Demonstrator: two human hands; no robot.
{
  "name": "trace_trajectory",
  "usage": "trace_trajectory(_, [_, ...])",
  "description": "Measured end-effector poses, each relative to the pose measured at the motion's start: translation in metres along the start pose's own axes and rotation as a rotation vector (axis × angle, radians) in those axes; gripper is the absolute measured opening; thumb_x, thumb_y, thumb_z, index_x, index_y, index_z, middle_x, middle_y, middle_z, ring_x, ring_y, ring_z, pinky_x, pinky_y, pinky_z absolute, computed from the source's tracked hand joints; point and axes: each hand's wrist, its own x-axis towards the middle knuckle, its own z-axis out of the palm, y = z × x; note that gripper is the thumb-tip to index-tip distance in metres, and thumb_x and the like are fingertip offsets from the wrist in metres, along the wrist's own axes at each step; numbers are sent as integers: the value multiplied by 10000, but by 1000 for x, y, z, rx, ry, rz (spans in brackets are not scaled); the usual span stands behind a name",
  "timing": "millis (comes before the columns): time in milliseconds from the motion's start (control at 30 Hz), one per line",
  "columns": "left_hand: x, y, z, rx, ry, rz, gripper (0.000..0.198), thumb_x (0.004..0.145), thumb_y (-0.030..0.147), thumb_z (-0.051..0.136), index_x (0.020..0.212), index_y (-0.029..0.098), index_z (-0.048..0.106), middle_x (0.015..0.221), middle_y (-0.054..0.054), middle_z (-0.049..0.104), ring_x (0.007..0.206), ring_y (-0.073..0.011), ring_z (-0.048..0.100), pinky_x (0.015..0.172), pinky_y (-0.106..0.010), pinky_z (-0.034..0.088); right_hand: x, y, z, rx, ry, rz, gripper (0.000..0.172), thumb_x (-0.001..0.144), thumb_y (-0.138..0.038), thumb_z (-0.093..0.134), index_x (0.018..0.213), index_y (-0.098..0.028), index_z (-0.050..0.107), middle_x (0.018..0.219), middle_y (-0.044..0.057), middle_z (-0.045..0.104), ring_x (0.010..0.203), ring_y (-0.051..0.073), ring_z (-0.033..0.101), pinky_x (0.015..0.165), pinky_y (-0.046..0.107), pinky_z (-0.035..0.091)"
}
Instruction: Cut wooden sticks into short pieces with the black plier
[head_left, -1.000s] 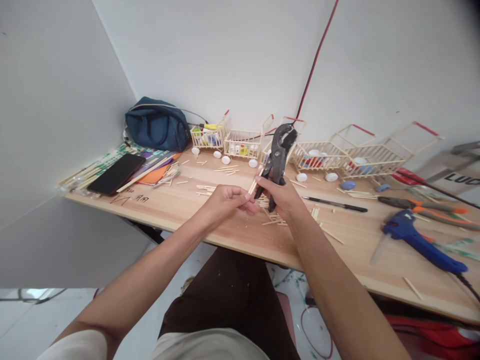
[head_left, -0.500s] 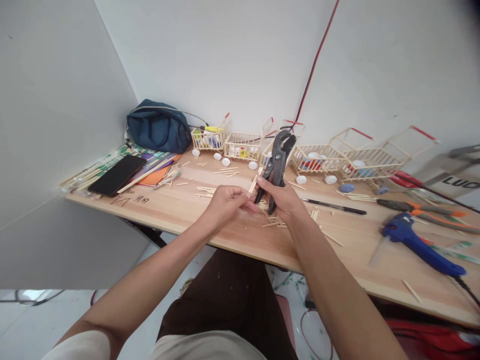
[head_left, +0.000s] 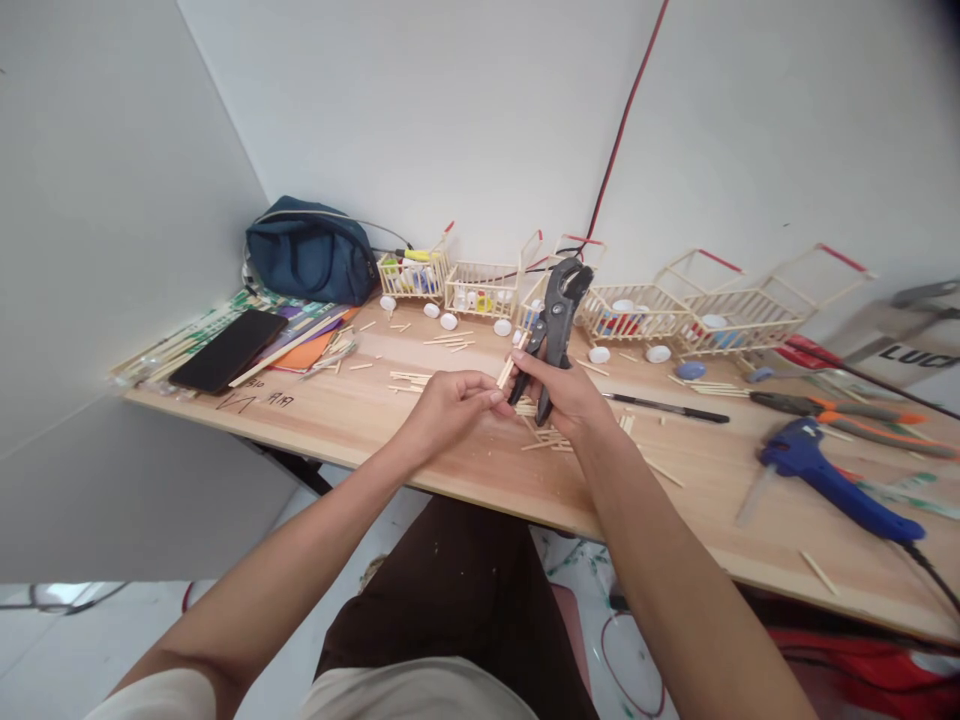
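My right hand (head_left: pixel 566 395) is wrapped round a black hand cutter (head_left: pixel 556 315), whose jaws point up and away from me. Between its thumb and fingers it also pinches short wooden sticks (head_left: pixel 512 362), held slanting beside the cutter's handles. My left hand (head_left: pixel 457 405) is closed, its fingertips at the lower end of those same sticks. How many sticks are in the fingers I cannot tell. Below the hands, loose cut sticks (head_left: pixel 551 440) lie on the wooden table (head_left: pixel 480 480).
Along the wall stand several miniature stick-built shopping carts (head_left: pixel 634 312). To the right lie a blue glue gun (head_left: pixel 832 480), orange-handled pliers (head_left: pixel 832 408) and a black pen (head_left: pixel 667 407). On the left are a phone (head_left: pixel 229 350), coloured paper (head_left: pixel 307 352) and a blue bag (head_left: pixel 311 250).
The view has shifted slightly, so the table's things appear a little further left. Both hands keep their hold on the sticks and the cutter, nearly unmoved.
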Motion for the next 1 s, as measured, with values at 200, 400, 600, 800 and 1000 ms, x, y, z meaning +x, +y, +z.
trace_trajectory(200, [-3,-6,2,147,130,122,187,857,287,599,808,165,732,808,-16,756,808,-161,691,788,-240,481,0,1,-2,22,-73,25,296,602,-352,845,685,-197,607,627,-32,602,578,119,587,582,275,508])
trace_trajectory(400, [-7,-3,3,198,169,174,174,866,271,599,840,183,747,809,4,759,804,-152,699,767,-226,486,-1,0,-2,-2,-83,29,312,597,-361,850,689,-193,603,624,-32,610,578,116,588,570,264,498])
trace_trajectory(600, [-7,-4,4,210,169,170,180,867,262,594,827,176,746,801,-4,757,794,-156,696,760,-226,485,-1,0,-2,-31,-85,14,332,587,-385,851,687,-192,600,618,-30,613,574,116,588,565,258,490])
trace_trajectory(800, [-6,-4,1,168,93,134,255,896,315,552,827,170,750,826,-21,761,826,-165,692,804,-240,480,-2,-1,-1,-54,-58,1,369,552,-406,860,683,-196,586,601,-32,604,570,118,575,581,270,492])
trace_trajectory(1000, [-5,-2,-4,112,-4,80,332,906,385,527,834,149,749,875,-60,763,873,-188,685,857,-271,479,0,1,-3,-115,-9,0,366,555,-404,854,737,-194,615,648,-26,606,615,125,565,631,295,502])
